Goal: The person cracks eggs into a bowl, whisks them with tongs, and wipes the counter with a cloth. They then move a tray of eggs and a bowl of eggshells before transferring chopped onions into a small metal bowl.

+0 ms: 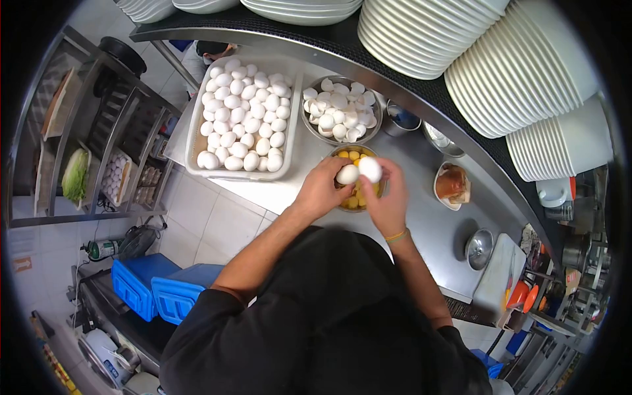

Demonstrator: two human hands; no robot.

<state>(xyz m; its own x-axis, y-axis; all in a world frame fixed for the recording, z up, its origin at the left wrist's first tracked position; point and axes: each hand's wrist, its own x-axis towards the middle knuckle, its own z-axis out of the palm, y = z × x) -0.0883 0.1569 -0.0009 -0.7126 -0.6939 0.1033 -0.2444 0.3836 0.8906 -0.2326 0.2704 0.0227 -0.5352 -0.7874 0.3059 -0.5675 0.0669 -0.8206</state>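
My left hand (pixel 320 189) is closed around a white egg (pixel 347 174), thumb and fingers at its sides. Right beside it, my right hand (pixel 387 205) grips another white egg (pixel 370 169), slightly blurred. The two eggs meet or nearly meet over a metal bowl (pixel 334 151) of raw yolks (pixel 354 156); my hands hide part of this bowl. Whether each egg is whole or a half shell, I cannot tell. Just beyond is a larger metal bowl (pixel 305 122) heaped with empty eggshells (pixel 339 105). To the left, a white plastic crate (pixel 295 99) holds many white eggs (pixel 240 118).
Stacks of white plates (pixel 421 39) line the shelf (pixel 316 41) above the steel counter (pixel 421 230). On the right are a white dish (pixel 440 197) with brown food, a small metal bowl (pixel 479 249) and a cutting board (pixel 497 273). Another person (pixel 210 51) appears behind the shelf.
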